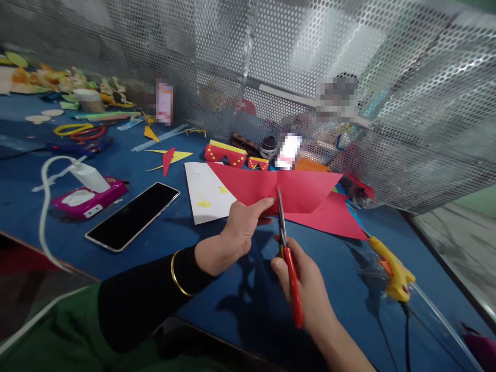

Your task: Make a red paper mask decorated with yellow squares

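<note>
A sheet of red paper [306, 188] is pinched at its near edge by my left hand [246, 222], thumb on top and the other fingers underneath. My right hand [306, 274] grips a pair of scissors [291, 279] with red handles. The blades point away from me and lie at a slit in the middle of the sheet, just right of my left thumb. Another piece of red paper [337, 217] rests on the table under its right side. White paper with yellow scraps [201, 194] lies beneath its left side.
On the blue table [163, 320] are a black-screened phone [134, 217], a magenta power socket [91, 199] and a yellow glue gun [393, 271]. Red-and-yellow paper cutouts [225, 154] stand behind the sheet. A perforated metal panel [217, 51] borders the back.
</note>
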Demonstrator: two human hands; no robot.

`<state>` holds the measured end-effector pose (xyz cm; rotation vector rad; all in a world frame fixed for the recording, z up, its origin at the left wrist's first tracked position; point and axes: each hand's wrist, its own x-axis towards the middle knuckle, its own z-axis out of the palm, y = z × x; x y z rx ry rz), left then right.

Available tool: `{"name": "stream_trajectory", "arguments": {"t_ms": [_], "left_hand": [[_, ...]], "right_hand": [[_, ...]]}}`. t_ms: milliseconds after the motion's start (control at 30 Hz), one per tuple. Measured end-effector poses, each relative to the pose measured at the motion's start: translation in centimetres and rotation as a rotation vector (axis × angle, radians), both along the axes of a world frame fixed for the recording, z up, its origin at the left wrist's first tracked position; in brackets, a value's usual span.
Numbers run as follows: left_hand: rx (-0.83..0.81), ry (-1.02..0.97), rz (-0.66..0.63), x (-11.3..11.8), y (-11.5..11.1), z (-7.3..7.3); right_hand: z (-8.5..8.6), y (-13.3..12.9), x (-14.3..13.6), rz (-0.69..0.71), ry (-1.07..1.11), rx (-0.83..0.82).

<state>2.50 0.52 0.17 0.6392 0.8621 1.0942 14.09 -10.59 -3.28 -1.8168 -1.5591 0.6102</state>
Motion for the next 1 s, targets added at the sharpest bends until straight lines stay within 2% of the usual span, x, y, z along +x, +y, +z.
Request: {"name": "stream_trajectory", "arguments": {"t_ms": [233,700,1000], "left_hand": [[-0.003,0.003,0.004,0.0,-0.3,0.0],[-0.022,0.024,-0.013,0.0,-0.3,0.2],[-0.013,-0.025,-0.027,-0.1,-0.4,0.4]], "right_hand": [[-0.4,-0.1,0.0,0.035,0.034,-0.001],[-1.2,-0.2,-0.4,-0.049,0.125,0.042],[-1.0,-0.3,-0.5,-0.04,0.133,0.032]]}}
